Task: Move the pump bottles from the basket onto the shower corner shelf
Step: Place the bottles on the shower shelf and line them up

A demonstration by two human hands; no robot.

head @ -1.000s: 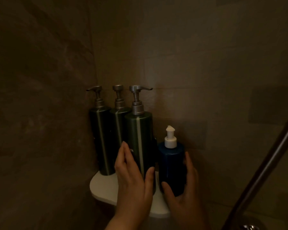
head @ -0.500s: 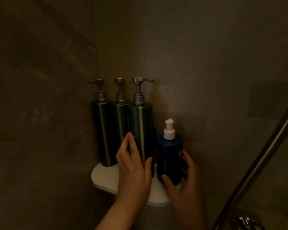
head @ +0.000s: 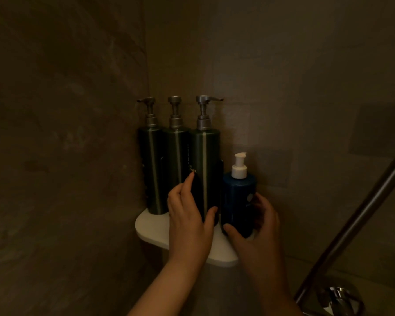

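Blue bottle [head: 234,201], white pump, stands upright on the shelf [head: 151,226] at its right end. R hand [head: 260,226] has it: thumb on the front low down, fingers curled round the far side, so a firm wrap-round hold. Its pump sits just above the R hand.

Directly left of the R thumb is green bottle 3 [head: 205,156], also upright on the shelf, metal pump w/ spout pointing right. Whether it touches the blue one can't be told in this dim light. L hand [head: 187,222] grips it low on the body: fingers up along its left side, thumb across the front near the base. The two hands sit side by side, one bottle each, thumbs near each other but apart.

Beyond the L fingers, further left, stand green bottle 2 [head: 176,156] and green bottle 1 [head: 151,169], tight together in the wall corner, both upright. Can't tell if the L fingers brush bottle 2. Bottle 1's spout points left. All three green ones carry a pale vertical stripe.

Bare shelf shows left of the L hand and under both wrists.

Well right of the R hand a metal bar [head: 363,213] slants up to the frame edge, w/ a chrome fitting [head: 338,295] at its lower end.
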